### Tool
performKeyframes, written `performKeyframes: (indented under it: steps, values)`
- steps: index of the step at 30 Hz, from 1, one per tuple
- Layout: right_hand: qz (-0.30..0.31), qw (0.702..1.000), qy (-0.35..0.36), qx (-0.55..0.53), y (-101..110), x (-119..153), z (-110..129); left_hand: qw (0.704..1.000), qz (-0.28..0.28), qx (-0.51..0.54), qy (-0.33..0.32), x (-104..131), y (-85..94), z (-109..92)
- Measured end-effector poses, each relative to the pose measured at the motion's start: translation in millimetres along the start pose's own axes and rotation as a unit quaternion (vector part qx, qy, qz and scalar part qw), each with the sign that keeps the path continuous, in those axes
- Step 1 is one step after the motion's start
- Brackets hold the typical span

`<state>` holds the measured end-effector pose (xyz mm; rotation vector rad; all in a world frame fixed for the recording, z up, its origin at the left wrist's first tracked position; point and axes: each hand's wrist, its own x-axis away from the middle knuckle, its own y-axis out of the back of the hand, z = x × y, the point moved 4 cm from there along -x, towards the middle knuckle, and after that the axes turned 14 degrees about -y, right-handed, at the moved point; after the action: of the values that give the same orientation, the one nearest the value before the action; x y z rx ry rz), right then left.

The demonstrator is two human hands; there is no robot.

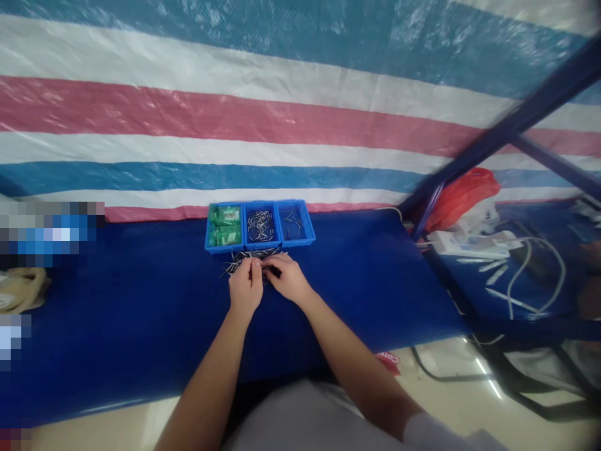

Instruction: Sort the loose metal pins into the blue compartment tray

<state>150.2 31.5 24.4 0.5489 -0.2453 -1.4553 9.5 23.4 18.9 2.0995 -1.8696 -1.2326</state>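
Note:
On the blue table a loose pile of thin, dark metal pins or screws (233,259) lies in front of the blue bins; their exact kind is too small to tell. My left hand (245,289) is closed over the near side of the pile, thumb against the fingers. Close beside it on the right, my right hand (290,280) has its fingers bent in a pinch, its tips almost meeting the left thumb. Whatever sits between the fingertips is too small to make out. Part of the pile is hidden under both hands.
Behind the pile stand three joined blue bins: one with green packets (226,227), a middle one with many metal pieces (260,227), and one with a few (293,220). A power strip (464,245) and red bag (462,197) lie beyond the blue frame post at right.

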Motion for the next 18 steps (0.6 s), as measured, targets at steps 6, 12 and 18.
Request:
performKeyframes:
  steps: [6, 12, 18]
  values:
    - [-0.008, 1.000, 0.024, 0.015, -1.0, -0.4, -0.4, 1.000, -0.001, -0.003, 0.000, -0.4, 0.5, -0.8]
    - [-0.021, 0.999, 0.009, 0.036, -0.7, -0.3, 0.0, 1.000, -0.002, -0.004, -0.001, 0.2, 0.2, -0.2]
    - [-0.016, 0.999, 0.006, 0.041, -1.2, -0.1, 0.2, 1.000, 0.002, -0.011, -0.001, -0.6, 0.6, -0.3]
